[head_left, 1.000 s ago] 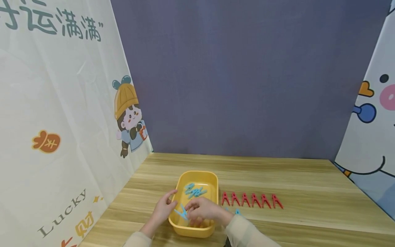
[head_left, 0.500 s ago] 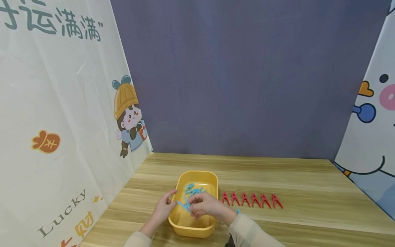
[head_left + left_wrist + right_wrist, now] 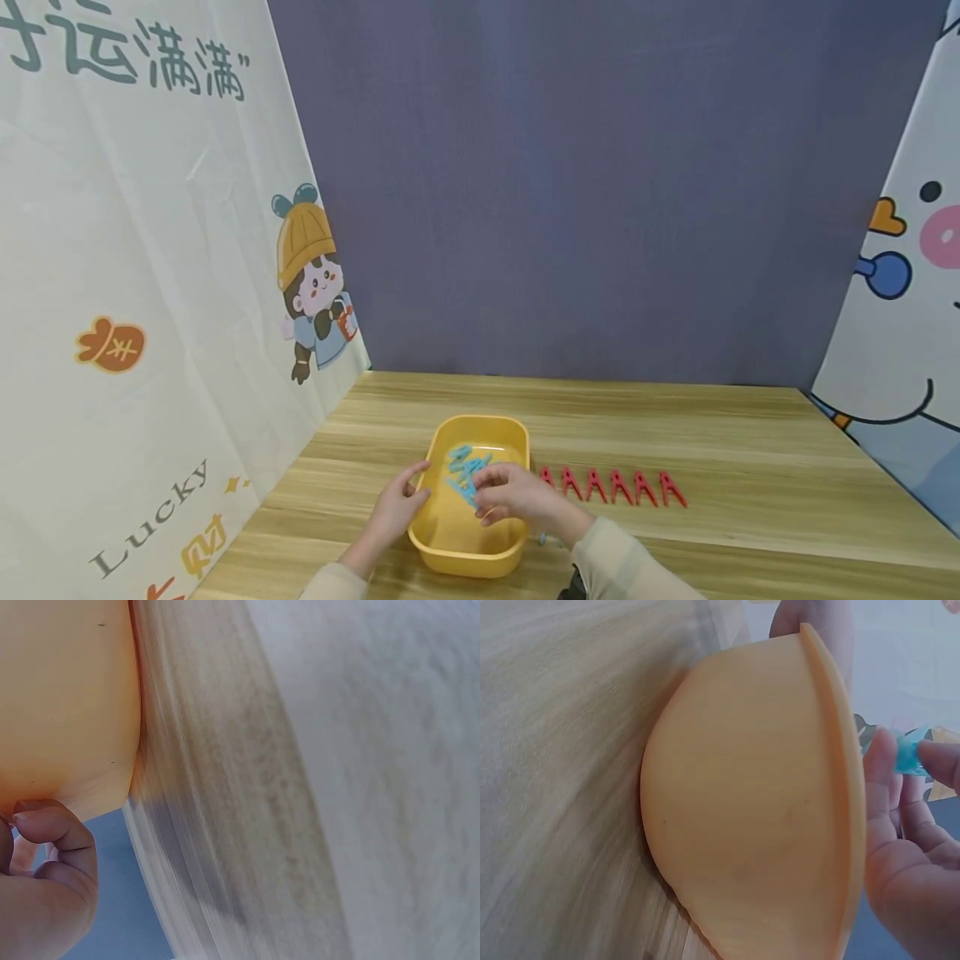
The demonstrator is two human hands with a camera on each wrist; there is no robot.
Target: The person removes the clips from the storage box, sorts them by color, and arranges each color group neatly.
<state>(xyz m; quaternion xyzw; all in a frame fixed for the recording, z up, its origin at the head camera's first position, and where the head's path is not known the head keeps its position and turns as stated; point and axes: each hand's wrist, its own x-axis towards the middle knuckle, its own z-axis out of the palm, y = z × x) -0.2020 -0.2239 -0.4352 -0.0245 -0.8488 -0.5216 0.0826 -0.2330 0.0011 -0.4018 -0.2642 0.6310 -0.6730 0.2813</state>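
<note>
A yellow plastic basin (image 3: 468, 564) stands on the table, with several light-blue clothespins (image 3: 461, 457) lying in its far part. My left hand (image 3: 393, 504) grips the basin's left rim between thumb and fingers; the left wrist view shows those curled fingers (image 3: 64, 832) at the basin wall. Over the basin, my right hand (image 3: 513, 496) pinches a blue clothespin (image 3: 462, 492), which in the head view overlaps the others. From the right wrist, that clothespin (image 3: 907, 752) appears between thumb and fingertip, above the rim.
Several red clothespins (image 3: 617, 487) lie in a row right of the basin on the wooden table (image 3: 720, 442). A small blue piece (image 3: 542, 539) shows beside my right sleeve, mostly hidden. A grey-blue screen (image 3: 585, 208) rises behind the table.
My right hand has moved up and to the right over the basin, carrying the blue clothespin towards the others. The left hand stays on the rim.
</note>
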